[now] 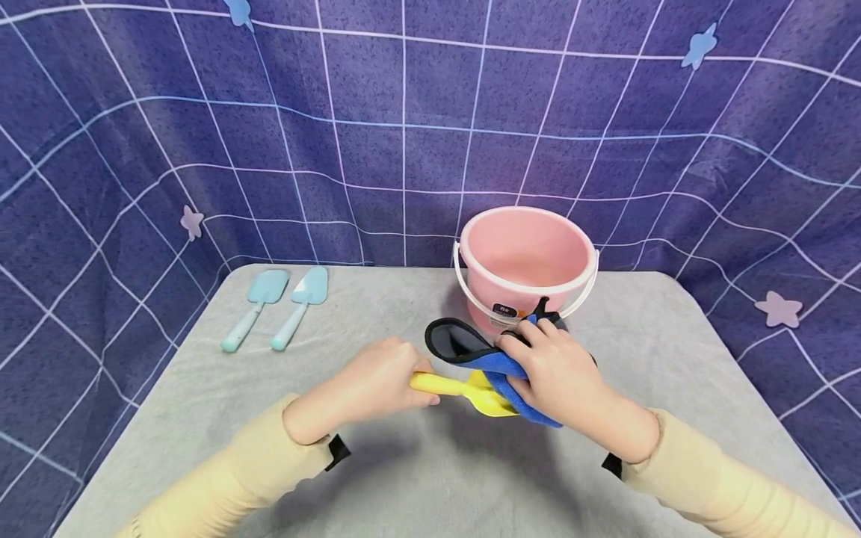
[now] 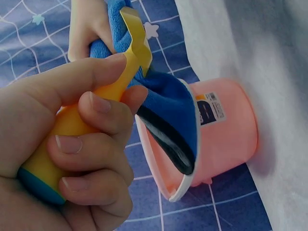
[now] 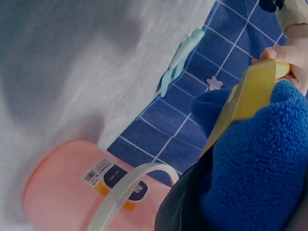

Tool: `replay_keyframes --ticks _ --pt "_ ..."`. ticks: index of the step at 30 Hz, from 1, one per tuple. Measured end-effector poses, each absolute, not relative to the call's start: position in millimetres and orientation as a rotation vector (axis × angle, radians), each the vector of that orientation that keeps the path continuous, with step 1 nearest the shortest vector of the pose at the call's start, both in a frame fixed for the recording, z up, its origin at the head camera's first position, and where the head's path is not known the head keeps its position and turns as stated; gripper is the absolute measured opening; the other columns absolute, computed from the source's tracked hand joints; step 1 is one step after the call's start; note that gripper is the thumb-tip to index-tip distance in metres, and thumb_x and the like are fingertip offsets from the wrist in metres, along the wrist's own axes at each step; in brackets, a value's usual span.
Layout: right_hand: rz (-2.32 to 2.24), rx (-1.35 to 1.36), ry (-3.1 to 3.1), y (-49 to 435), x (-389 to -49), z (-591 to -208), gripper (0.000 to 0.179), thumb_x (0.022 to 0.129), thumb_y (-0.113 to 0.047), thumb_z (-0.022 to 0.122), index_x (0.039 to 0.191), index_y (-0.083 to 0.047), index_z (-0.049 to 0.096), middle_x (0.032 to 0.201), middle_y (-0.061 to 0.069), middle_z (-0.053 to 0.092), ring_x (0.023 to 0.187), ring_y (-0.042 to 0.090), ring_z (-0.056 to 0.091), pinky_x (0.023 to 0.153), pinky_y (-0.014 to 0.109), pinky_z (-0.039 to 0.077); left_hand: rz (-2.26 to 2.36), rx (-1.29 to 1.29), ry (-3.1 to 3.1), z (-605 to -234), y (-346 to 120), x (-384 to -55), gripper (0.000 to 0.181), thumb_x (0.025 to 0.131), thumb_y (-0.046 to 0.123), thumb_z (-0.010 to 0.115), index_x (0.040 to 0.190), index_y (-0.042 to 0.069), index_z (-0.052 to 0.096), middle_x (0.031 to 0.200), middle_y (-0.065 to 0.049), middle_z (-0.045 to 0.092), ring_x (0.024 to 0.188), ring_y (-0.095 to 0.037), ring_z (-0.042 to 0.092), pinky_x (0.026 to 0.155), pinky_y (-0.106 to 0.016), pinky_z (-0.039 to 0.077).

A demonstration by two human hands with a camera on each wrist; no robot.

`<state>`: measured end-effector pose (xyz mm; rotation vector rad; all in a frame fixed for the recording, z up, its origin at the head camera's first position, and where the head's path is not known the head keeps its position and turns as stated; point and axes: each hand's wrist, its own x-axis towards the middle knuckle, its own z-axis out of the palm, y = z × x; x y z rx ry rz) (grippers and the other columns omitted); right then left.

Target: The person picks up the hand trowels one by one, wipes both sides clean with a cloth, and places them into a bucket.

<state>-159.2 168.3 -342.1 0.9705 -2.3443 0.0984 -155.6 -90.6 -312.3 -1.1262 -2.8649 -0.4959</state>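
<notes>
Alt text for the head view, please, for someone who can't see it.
A person's left hand grips a yellow shovel, its blade partly covered by a black-edged blue cloth held in their right hand. Behind, a pink bucket stands on a grey-covered table; two pale-blue shovels lie at the back left.

the left hand (image 1: 380,377) is raised over the table (image 1: 403,478), left of its middle, back upward; its fingers (image 2: 91,156) curl in a grip, the thumb (image 2: 82,79) laid fairly straight. the left forearm (image 1: 242,456) slants in from the table's near left. the right hand (image 1: 565,370), nearer the right edge, grips too, knuckles up, fingers bent. the right forearm (image 1: 713,467) slants in from near right.
</notes>
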Motion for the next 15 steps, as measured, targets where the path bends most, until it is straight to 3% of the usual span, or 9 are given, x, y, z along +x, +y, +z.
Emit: replay_keyframes --ticks 8,15 --pt "0.157 0.897 -2.407 181.9 -157.2 -342.8 0.037 0.074 -0.018 0.069 0.110 -0.011 0.063 0.096 0.009 0.058 0.079 0.027 0.050 0.069 0.040 0.047 -0.534 -1.129 -2.845 -313.6 -104.4 -158.5 0.015 0.071 0.029 0.079 0.066 0.023 0.066 0.054 0.018 0.043 0.052 -0.003 0.038 0.049 -0.020 0.035" --pt "0.232 0.829 -2.482 190.3 -154.8 -343.8 0.032 0.077 -0.019 0.064 0.109 -0.013 0.063 0.100 0.007 0.060 0.084 0.026 0.055 0.068 0.043 0.050 -0.564 -1.153 -2.830 -315.8 -117.1 -157.9 0.014 0.071 0.028 0.079 0.067 0.023 0.067 0.054 0.019 0.042 0.052 -0.002 0.037 0.050 -0.018 0.035"
